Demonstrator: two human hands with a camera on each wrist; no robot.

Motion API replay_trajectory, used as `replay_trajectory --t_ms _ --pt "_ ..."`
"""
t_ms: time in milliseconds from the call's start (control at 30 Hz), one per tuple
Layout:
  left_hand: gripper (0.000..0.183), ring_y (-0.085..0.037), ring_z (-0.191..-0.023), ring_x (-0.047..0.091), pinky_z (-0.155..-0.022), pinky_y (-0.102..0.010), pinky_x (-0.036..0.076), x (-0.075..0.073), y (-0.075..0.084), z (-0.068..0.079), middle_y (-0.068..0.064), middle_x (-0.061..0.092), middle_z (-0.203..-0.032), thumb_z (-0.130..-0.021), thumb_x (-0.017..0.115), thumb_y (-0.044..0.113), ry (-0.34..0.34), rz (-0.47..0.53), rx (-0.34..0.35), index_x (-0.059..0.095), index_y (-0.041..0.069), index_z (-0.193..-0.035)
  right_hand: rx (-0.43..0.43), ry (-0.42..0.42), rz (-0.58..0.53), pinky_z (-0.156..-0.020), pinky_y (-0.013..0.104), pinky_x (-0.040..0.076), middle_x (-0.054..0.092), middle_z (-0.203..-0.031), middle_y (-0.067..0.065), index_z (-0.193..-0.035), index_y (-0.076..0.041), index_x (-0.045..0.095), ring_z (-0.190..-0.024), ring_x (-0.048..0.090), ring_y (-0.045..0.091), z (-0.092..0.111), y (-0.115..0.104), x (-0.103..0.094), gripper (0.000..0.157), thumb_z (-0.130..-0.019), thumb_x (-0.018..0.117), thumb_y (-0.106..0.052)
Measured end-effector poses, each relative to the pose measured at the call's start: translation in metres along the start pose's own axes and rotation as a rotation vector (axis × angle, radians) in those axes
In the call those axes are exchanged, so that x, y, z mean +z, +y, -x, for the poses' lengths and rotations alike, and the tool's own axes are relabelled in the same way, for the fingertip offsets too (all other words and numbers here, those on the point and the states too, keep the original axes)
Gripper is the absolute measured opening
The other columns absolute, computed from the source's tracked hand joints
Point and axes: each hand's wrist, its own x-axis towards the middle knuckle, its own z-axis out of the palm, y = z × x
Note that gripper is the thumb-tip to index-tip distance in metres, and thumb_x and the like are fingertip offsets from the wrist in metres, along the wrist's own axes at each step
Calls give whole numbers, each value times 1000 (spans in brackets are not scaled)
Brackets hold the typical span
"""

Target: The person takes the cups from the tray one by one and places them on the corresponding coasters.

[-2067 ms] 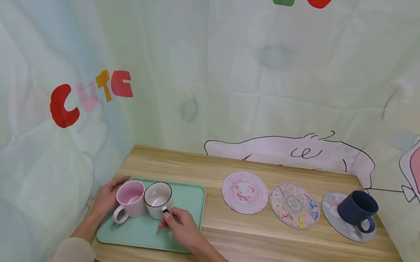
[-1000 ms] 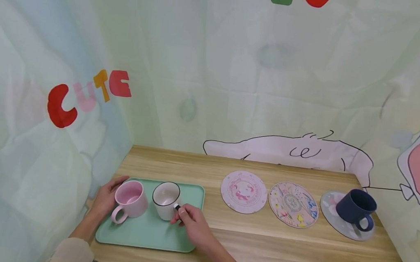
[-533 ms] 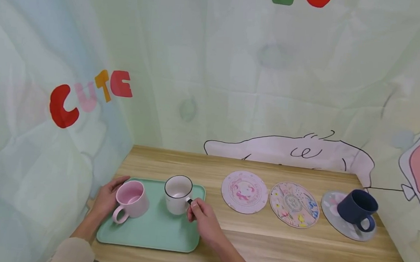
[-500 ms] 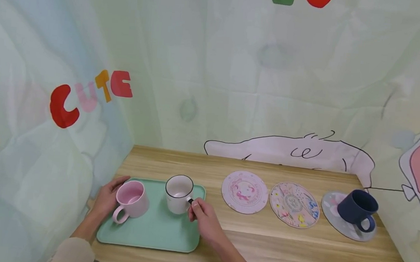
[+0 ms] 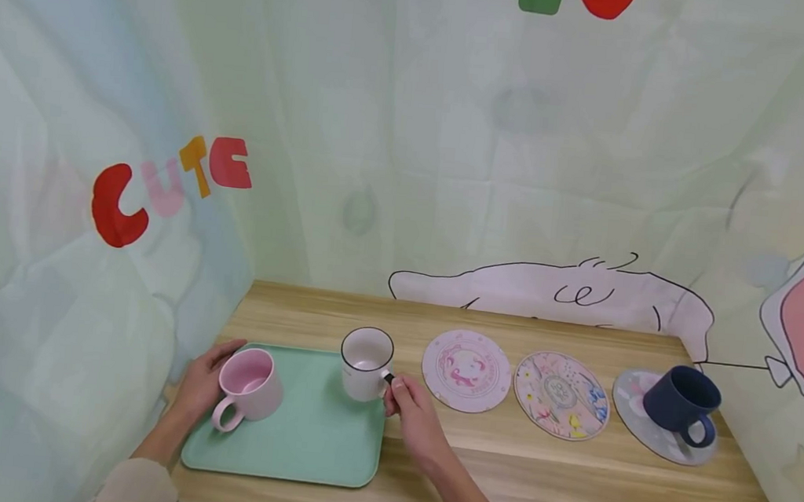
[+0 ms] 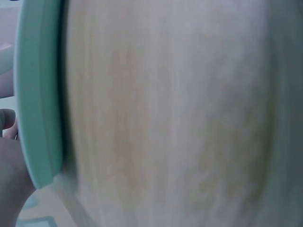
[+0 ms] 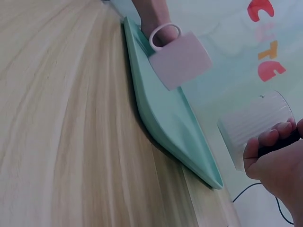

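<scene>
My right hand (image 5: 417, 422) pinches the dark handle of a white enamel mug (image 5: 362, 379) with a black rim. That mug appears raised above the right part of the green tray (image 5: 301, 448); the right wrist view shows the white mug (image 7: 251, 125) apart from the tray (image 7: 175, 127). A pink mug (image 5: 265, 392) stands upright on the tray's left side, its handle toward the front. My left hand (image 5: 202, 381) holds the tray's left rim, close beside the pink mug. Part of its grip is hidden by mug and rim.
To the tray's right lie a pink round coaster (image 5: 467, 370) and a floral coaster (image 5: 561, 396). A navy mug (image 5: 674, 398) stands on a grey coaster (image 5: 627, 403) at the far right. Printed fabric (image 5: 380, 163) walls the wooden table (image 5: 568, 485) behind and at both sides.
The white mug has gone from beside the pink mug rightward and upward to the tray's right edge, carried by my right hand. My left hand and the pink mug have stayed put.
</scene>
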Motion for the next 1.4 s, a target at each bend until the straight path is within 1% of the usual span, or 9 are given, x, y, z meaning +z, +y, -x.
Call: replay_trajectory --t_ms 200,433,600,800,867,933,1300,1333,1400 --pt "42 16 -120 44 -97 0 34 -1 0 0 -24 53 -155 -114 47 14 -5 7 -1 52 -1 -153 -28 23 0 -78 29 47 45 -82 6 -93 13 48 -80 48 19 0 -3 -11 36 -116 37 -14" --pt "42 15 -119 44 -96 0 35 0 0 0 -25 52 -155 -114 46 12 -10 13 -9 51 -2 -154 -30 67 24 -78 28 47 46 -81 7 -94 10 50 -80 50 20 2 -6 -21 34 -115 36 -12" --pt "42 4 -127 48 -97 0 35 0 1 0 -25 52 -156 -114 46 12 -9 11 -12 51 -2 -154 -50 93 11 -77 28 47 46 -81 8 -93 11 51 -79 50 20 3 -8 -27 35 -115 38 -13" --pt "42 -29 -142 48 -96 0 35 0 2 0 -25 51 -156 -114 44 11 -16 9 -19 49 -2 -154 -48 126 -1 -76 27 46 48 -81 8 -94 12 51 -79 51 19 3 -8 -35 35 -115 40 -13" --pt "42 -36 -144 46 -96 0 35 0 2 0 -26 50 -157 -114 44 11 -19 9 -18 49 -2 -155 -45 139 -3 -76 27 46 49 -81 8 -95 13 52 -78 51 19 4 -7 -37 34 -115 40 -12" --pt "42 -39 -144 45 -96 0 35 0 1 0 -26 50 -156 -114 44 11 -19 7 -16 49 -3 -154 -41 152 -10 -75 26 45 49 -81 8 -95 14 52 -78 51 19 4 -7 -39 34 -114 40 -11" --pt "43 -38 -145 45 -95 1 34 0 -1 -1 -26 49 -158 -115 44 12 -29 12 -34 48 -2 -155 -70 202 -48 -74 25 46 50 -81 9 -96 18 52 -77 50 17 6 -5 -49 33 -114 42 -8" --pt "43 -34 -144 47 -96 1 34 -1 0 -1 -26 49 -158 -115 45 12 -27 13 -32 48 -2 -155 -68 206 -48 -75 26 46 50 -81 9 -96 18 52 -77 50 17 6 -5 -50 33 -114 42 -8" --pt "43 -19 -139 51 -96 0 35 -1 0 -1 -26 50 -157 -114 45 12 -20 20 -23 49 -2 -154 -72 215 -47 -75 26 46 51 -81 8 -96 17 53 -77 50 17 6 -6 -52 32 -113 43 -8"
